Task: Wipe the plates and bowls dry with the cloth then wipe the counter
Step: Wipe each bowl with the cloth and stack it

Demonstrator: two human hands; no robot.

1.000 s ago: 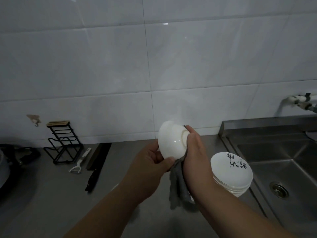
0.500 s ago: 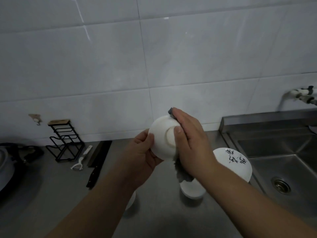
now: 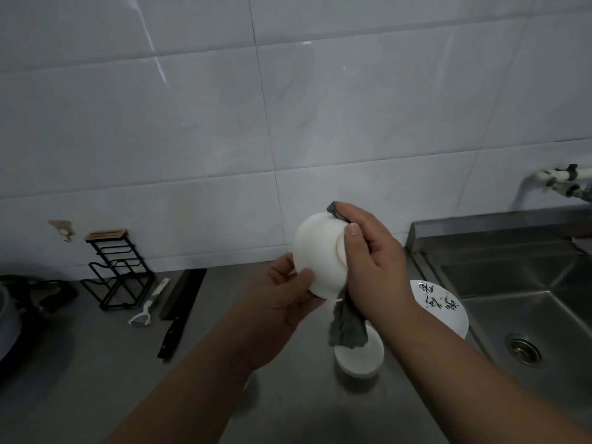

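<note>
Nearest the camera, both forearms reach over the grey counter (image 3: pixel 80 379). Left hand (image 3: pixel 282 302) grips the lower rim of a white bowl (image 3: pixel 315 254), thumb on the outer wall, bowl tipped with its foot toward the viewer. Right hand (image 3: pixel 371 267) holds a grey cloth (image 3: pixel 347 328) against the bowl's foot side, thumb pressed near the foot ring; cloth end hangs below the palm, another corner shows above the fingers. Under the cloth: a small white dish (image 3: pixel 358 357) on the counter; just right, a plate with dark lettering (image 3: pixel 439 302) near the sink (image 3: pixel 528 299) edge. Further left: knife (image 3: pixel 179 315), peeler (image 3: pixel 147 309), black wire rack (image 3: pixel 115 270) against the tiled wall (image 3: pixel 288 107).
</note>
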